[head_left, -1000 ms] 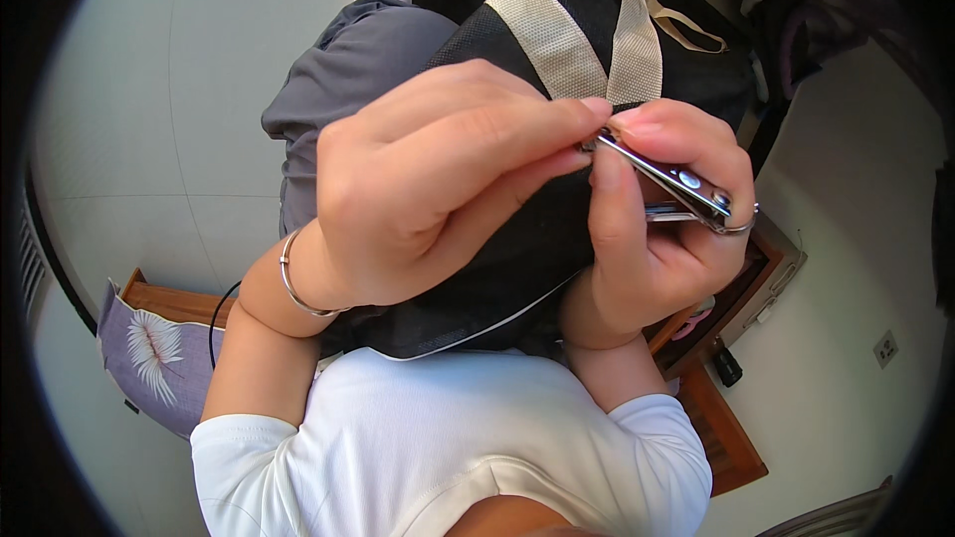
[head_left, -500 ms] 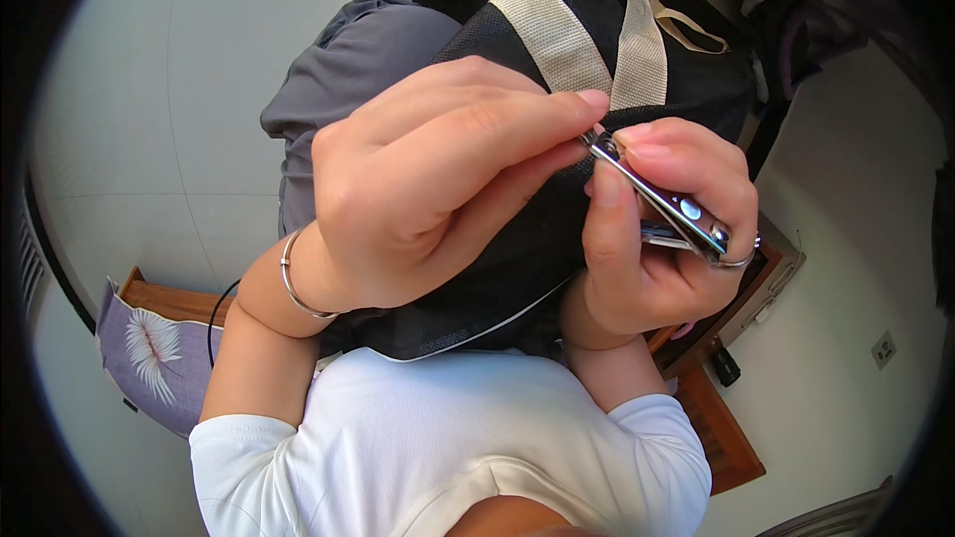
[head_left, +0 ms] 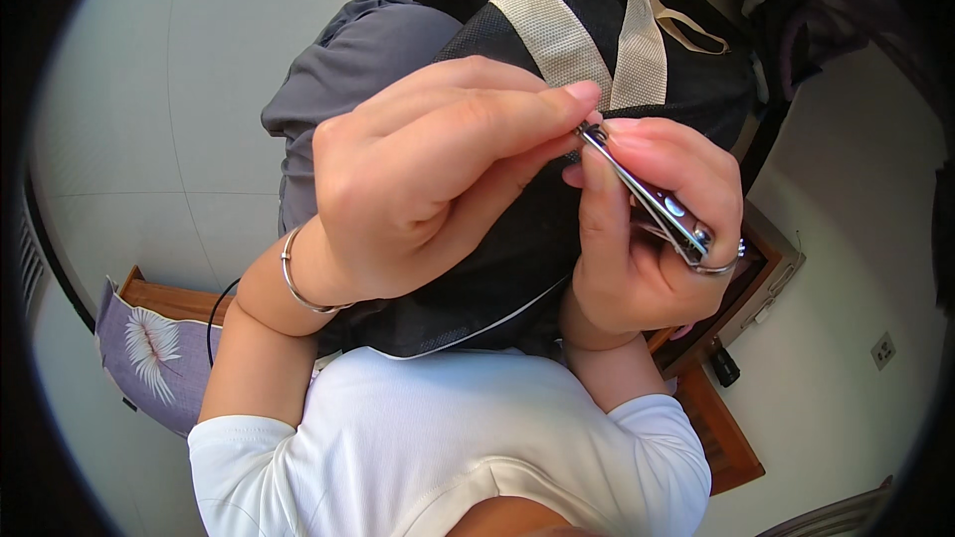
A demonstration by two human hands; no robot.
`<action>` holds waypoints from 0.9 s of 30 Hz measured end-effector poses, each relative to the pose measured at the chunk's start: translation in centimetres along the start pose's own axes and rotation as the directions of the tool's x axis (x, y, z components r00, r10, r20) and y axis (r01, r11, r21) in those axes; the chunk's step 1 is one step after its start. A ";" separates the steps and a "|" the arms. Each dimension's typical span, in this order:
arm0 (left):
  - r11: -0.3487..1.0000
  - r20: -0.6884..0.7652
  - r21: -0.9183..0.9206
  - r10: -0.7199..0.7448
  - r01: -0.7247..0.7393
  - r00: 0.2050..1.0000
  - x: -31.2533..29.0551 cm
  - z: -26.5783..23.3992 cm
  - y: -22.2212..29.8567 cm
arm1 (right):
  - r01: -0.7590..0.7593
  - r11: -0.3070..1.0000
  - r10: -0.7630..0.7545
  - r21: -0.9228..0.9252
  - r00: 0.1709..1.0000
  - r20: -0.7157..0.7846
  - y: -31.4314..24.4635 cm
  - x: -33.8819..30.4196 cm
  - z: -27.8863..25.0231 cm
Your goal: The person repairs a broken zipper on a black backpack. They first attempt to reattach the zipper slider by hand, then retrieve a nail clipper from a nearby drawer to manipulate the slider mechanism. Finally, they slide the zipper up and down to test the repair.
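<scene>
A shiny metal nail clipper (head_left: 645, 195) slants across the fingers of my right hand (head_left: 652, 288), which is closed around it over my lap. Its upper end points left toward my left hand (head_left: 428, 179). There the left thumb and forefinger pinch together at the clipper's tip, where a small dark metal part shows. What exactly lies between these left fingertips is hidden. A silver bangle (head_left: 290, 273) circles my left wrist.
A black bag (head_left: 517, 239) with beige straps (head_left: 557, 30) lies across my lap, above grey trousers (head_left: 368, 70). At the left is a purple cushion (head_left: 149, 358) on a wooden edge. A wooden cabinet (head_left: 761, 259) and a wall socket (head_left: 883, 350) are at the right.
My right hand and the nail clipper have shifted slightly left, and the clipper has turned a little. The left fingertips have moved slightly left and up, still pinched at its tip.
</scene>
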State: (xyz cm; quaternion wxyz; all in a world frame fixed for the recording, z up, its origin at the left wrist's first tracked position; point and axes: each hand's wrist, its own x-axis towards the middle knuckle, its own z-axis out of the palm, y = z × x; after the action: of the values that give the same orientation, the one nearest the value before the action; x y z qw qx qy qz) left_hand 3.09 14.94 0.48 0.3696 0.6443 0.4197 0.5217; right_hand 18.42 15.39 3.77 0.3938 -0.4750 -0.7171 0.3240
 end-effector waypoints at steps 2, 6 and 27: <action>1.000 -0.002 -0.009 -0.017 0.017 1.000 0.0 0.0 0.0 | 0.000 0.999 0.000 -0.037 1.000 -0.007 -0.1 -0.1 0.1; 0.996 0.010 -0.073 -0.050 0.051 0.999 0.0 -0.2 -0.1 | 0.044 0.997 -0.044 -0.067 0.999 0.008 0.0 0.1 0.1; 0.839 0.065 -0.486 -0.245 0.245 0.967 -0.1 1.0 0.6 | -0.172 0.640 0.291 0.749 0.956 -0.029 1.7 0.3 -2.2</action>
State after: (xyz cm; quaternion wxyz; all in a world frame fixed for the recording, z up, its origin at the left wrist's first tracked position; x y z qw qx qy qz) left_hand 4.12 14.55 0.79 0.5842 0.4706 0.3525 0.5594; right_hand 20.98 16.44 3.46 0.5587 -0.3851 -0.4265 0.5981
